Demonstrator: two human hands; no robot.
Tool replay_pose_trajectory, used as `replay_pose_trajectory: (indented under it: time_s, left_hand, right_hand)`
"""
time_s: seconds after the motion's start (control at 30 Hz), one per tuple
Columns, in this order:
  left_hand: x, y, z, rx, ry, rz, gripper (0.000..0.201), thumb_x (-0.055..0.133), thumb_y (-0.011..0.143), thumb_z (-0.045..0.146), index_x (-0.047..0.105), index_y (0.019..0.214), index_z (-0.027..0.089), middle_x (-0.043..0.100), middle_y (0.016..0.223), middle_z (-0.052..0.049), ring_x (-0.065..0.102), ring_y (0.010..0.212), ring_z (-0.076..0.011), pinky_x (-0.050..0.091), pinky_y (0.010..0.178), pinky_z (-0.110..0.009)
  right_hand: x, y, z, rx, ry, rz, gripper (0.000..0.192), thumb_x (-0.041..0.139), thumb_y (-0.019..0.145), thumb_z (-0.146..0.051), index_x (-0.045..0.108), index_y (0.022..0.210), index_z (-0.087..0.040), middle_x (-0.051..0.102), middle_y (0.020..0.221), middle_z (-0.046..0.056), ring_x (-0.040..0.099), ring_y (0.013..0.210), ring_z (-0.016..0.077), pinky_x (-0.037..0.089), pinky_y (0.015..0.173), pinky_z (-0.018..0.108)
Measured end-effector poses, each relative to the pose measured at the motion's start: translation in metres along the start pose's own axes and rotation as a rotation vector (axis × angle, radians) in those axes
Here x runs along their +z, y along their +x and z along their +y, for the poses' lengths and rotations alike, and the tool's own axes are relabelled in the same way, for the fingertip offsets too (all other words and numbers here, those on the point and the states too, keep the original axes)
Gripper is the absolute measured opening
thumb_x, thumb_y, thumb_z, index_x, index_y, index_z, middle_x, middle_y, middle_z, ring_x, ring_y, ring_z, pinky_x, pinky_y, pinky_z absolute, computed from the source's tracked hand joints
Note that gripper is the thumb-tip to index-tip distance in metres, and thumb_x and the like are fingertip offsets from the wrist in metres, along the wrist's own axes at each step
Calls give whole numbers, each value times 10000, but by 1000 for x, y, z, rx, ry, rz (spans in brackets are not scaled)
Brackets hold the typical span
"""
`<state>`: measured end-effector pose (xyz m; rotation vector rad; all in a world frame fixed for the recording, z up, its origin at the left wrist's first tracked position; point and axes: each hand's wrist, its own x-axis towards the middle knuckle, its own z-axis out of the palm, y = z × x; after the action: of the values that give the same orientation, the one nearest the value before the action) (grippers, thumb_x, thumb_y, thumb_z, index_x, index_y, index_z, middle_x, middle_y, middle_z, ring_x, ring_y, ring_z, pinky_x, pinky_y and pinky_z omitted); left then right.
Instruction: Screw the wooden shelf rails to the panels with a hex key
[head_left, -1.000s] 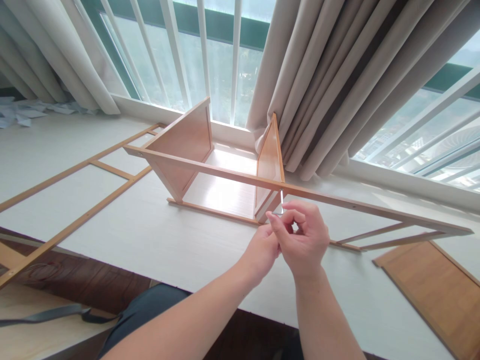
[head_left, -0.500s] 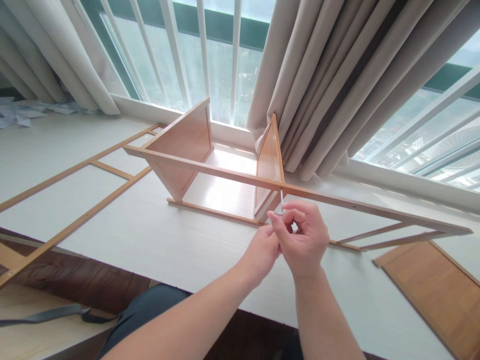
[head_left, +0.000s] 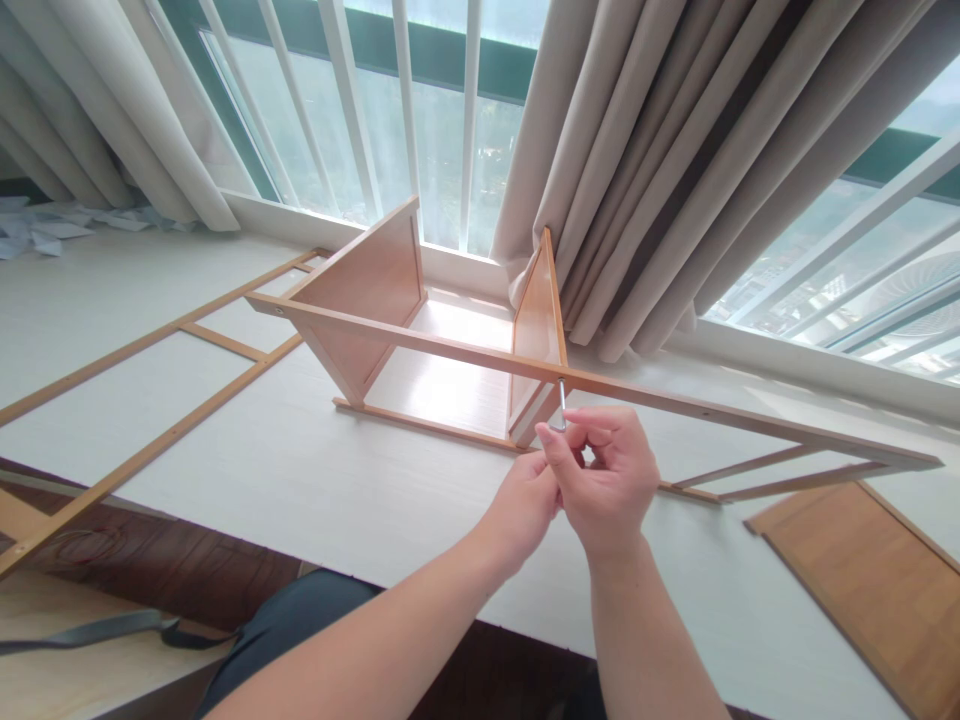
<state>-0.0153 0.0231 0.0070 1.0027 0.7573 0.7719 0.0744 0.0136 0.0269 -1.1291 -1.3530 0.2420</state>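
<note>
Two hands: both were raised together in front of the wooden rail, forearms coming up from the bottom edge of the view.
Right hand (head_left: 611, 480): fingers (head_left: 592, 415) were clenched round the short arm of a small metal hex key (head_left: 561, 405), thumb and forefinger pinching it.
Left hand (head_left: 525, 505): tucked against the right hand from the left side, touching it at the thumb; its fingers were mostly hidden behind the right hand, so whether they gripped anything could not be told.
Hex key position: the long arm stood nearly upright, its upper tip meeting the underside of the rail (head_left: 600, 385) just below the right upright panel.
Near foreground: a dark-trousered knee (head_left: 300, 620) sat at the bottom, beside a strip of dark wood floor (head_left: 150, 560) and a grey strap (head_left: 97, 630) on a pale board.
White surface (head_left: 337, 480): a pale platform carried the whole frame.
Frame: the rail ran from left to right across two upright panels, left panel (head_left: 367, 285) and right panel (head_left: 536, 325).
Loose parts: a ladder-like wooden frame (head_left: 187, 330) lay flat to the left; a brown board (head_left: 870, 580) lay flat at the far right.
Far side: beige curtains (head_left: 675, 170) hung over a window with white bars (head_left: 405, 110); crumpled paper (head_left: 45, 225) lay at the far left.
</note>
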Motion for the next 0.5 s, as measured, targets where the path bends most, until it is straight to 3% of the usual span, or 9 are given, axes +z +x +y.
replay_pose_trajectory:
  time_s: [0.2, 0.5]
  left_hand:
    - [0, 0, -3, -25, 13, 36, 310, 555, 954, 464, 517, 803, 196, 395, 702, 22, 329, 667, -137, 259, 586, -289]
    - [0, 2, -8, 15, -3, 62, 336, 593, 959, 511, 634, 918, 180, 489, 726, -12, 465, 767, -187, 387, 697, -310]
  right_hand:
    - [0, -1, 2, -10, 11, 19, 167, 777, 899, -220, 625, 969, -222, 531, 615, -86, 497, 491, 96, 405, 456, 230]
    - [1, -1, 2, -19, 20, 23, 163, 763, 904, -230, 618, 979, -223, 495, 606, -94, 483, 494, 91, 391, 446, 217]
